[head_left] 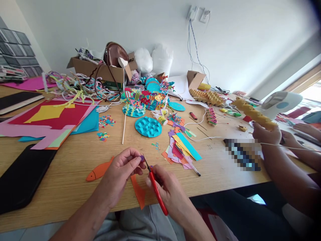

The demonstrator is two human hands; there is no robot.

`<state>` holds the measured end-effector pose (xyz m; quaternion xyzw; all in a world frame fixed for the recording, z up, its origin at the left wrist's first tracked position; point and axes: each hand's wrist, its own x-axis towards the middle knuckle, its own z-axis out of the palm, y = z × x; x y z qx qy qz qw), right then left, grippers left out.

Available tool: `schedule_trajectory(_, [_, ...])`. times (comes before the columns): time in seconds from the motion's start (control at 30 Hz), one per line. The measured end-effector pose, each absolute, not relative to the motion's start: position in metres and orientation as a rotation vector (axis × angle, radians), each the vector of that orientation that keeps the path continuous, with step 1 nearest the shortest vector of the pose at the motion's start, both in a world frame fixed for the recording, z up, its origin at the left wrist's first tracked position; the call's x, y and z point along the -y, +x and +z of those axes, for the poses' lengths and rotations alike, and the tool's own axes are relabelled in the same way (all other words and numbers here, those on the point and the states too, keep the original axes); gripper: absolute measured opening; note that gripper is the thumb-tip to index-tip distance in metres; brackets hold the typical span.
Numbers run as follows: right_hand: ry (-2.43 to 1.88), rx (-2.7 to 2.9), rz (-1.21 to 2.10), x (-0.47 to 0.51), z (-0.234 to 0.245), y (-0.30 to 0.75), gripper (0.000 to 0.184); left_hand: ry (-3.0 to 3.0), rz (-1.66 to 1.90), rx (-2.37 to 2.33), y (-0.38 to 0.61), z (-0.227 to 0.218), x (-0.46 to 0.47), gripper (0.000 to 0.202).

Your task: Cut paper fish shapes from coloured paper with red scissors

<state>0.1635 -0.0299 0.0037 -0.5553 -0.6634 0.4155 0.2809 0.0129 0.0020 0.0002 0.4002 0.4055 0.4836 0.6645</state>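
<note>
Between the fingertips of my left hand (126, 164) is a small purple paper piece (142, 158). My right hand (167, 184) grips red-handled scissors (157, 192), their blades pointing up beside the purple piece. Whether the blades touch it I cannot tell. Left of my hands an orange paper fish (97, 171) lies on the table, with its tail end close behind my left hand. An orange paper scrap (138, 192) lies under and between my hands. Farther forward are tiny coloured snippets (155, 146) and a round blue wavy paper piece (148, 127).
Paper strips with a pen (188, 160) lie right of centre. Coloured sheets (50, 117) and a black flat case (25, 177) are at left. Paper fish on blue bases (140, 100) stand behind, near a cardboard box (92, 72). At right, another person's hand (267, 135) holds a yellow folded strip (255, 112).
</note>
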Motion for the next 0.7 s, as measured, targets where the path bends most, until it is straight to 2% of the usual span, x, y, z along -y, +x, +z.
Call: schedule_trajectory(0.7, [-1.478, 1.674, 1.2, 0.0319, -0.0022, 0.1649, 0.034, 0.887, 1.036, -0.867, 0.015, -0.0025, -0.0004, 0.006])
